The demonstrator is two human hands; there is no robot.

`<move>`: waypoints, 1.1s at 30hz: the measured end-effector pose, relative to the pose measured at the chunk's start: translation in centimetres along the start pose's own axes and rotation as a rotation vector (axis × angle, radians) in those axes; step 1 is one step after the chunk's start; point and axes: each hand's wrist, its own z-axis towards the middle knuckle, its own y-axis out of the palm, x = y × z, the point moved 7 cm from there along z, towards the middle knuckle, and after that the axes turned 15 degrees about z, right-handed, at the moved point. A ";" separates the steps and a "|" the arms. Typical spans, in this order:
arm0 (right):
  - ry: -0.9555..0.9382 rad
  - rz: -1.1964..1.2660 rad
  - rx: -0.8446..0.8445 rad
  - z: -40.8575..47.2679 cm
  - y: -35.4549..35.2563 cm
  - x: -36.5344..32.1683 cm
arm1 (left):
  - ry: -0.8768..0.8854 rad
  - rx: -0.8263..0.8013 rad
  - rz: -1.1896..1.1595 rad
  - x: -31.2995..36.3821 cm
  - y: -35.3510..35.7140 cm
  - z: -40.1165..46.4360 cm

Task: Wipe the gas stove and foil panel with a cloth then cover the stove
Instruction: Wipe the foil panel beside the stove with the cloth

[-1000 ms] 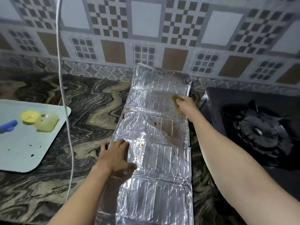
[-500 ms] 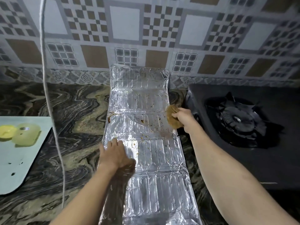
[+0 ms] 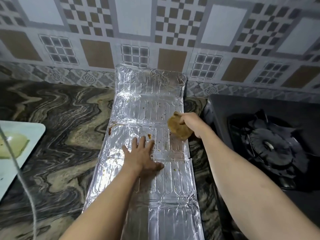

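Foil panel point(image 3: 147, 153) lies flat left of the gas stove point(image 3: 270, 146), still speckled. My left hand point(image 3: 142, 156) presses it, fingers straight; my right hand point(image 3: 192, 123) clutches the cloth point(image 3: 177, 129) at its stove-side edge. Wiping unfinished, I judge; stove uncovered.

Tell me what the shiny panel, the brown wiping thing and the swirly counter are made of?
The shiny panel looks like thin aluminium foil: mirror-bright, creased, ribbed. The brown wiping thing looks like soft cloth, bunched in the right hand. The swirly counter seems polished stone, glossy with wavy veins, though it could be imitation.
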 end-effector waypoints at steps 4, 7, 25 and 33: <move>-0.069 -0.258 -0.058 0.1 0.9 -0.6 | -0.005 0.012 -0.006 0.0 0.0 0.1; -0.180 -0.237 -0.059 0.5 1.5 -1.2 | 0.001 0.016 0.012 0.0 0.1 0.1; -0.350 -0.546 -0.091 -2.9 4.0 5.0 | 0.057 -0.051 0.024 -0.6 0.2 1.6; -0.270 -0.352 -0.092 -8.3 3.0 10.8 | 0.035 -0.116 -0.023 -0.7 0.0 1.3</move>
